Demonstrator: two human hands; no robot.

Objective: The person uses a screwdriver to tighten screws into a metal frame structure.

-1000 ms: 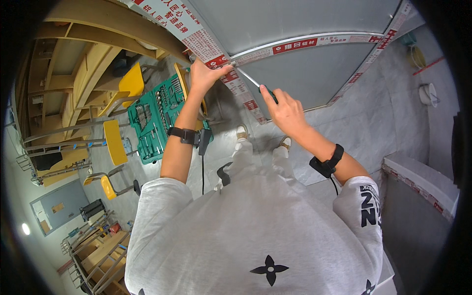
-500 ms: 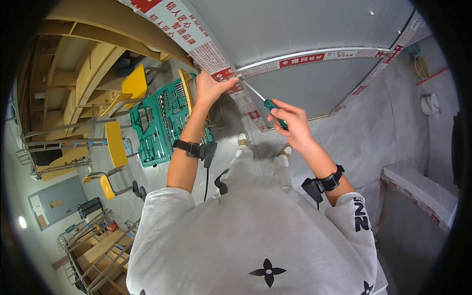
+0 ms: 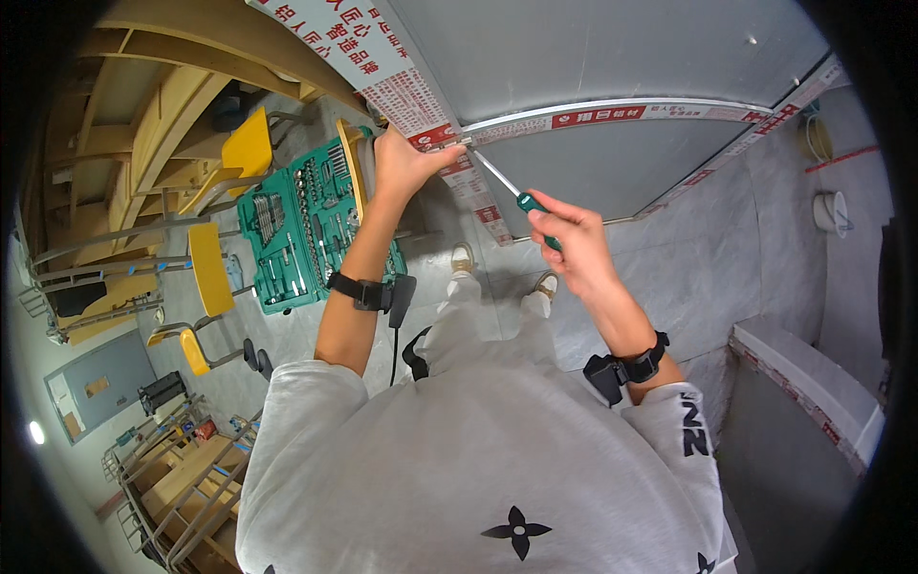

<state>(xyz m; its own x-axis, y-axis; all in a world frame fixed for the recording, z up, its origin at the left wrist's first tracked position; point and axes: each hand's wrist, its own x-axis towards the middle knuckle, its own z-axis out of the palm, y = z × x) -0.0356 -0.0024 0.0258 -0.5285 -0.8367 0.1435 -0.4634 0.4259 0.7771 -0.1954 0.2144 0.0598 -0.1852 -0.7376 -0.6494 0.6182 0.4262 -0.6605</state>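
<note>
My right hand [image 3: 577, 239] is closed round the green handle of a screwdriver [image 3: 503, 177]. The screwdriver's shaft slants up and left, its tip at a small metal fitting [image 3: 457, 144] where a cross rail meets the upright of a grey panelled frame [image 3: 612, 163]. White and red printed film covers the frame's bars. My left hand [image 3: 406, 170] grips the upright's outer edge beside the fitting, thumb stretched toward the screwdriver tip. Its other fingers are mostly hidden behind the edge. The tip's exact contact is too small to make out.
An open green tool case [image 3: 311, 225] with sockets and wrenches lies left of my left forearm, by yellow chairs [image 3: 208, 270]. Wooden shelving [image 3: 158, 143] stands at far left. A white bucket [image 3: 830, 212] is at right, near a film-edged grey ledge [image 3: 808, 383].
The view has shifted slightly, and the tool case and chairs appear farther left. Both hands keep their places at the frame, the screwdriver still at the joint.
</note>
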